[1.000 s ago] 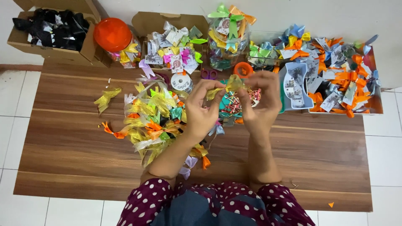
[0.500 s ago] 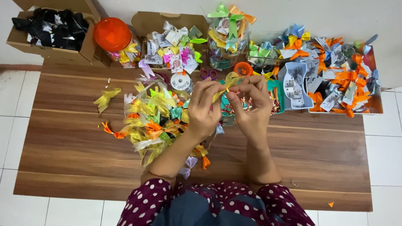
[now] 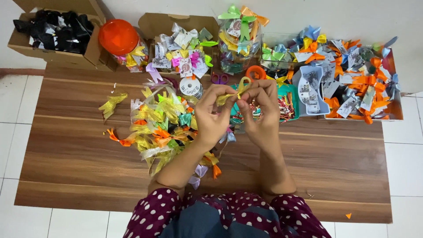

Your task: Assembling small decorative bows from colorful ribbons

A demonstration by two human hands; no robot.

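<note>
Heap of finished ribbon bows (image 3: 161, 123) lying on the wooden table (image 3: 79, 150), left hand (image 3: 211, 117) pinching a yellow ribbon (image 3: 233, 92) with fingers closing on it, right hand (image 3: 262, 112) gripping the same ribbon above the green tray (image 3: 288, 94)

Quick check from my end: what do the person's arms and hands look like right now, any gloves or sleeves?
Both hands, left hand and right hand, are bare: no gloves, and no rings or watch that I can make out. Forearms are uncovered. Short dark maroon sleeves with white polka dots end near the elbows.
</note>
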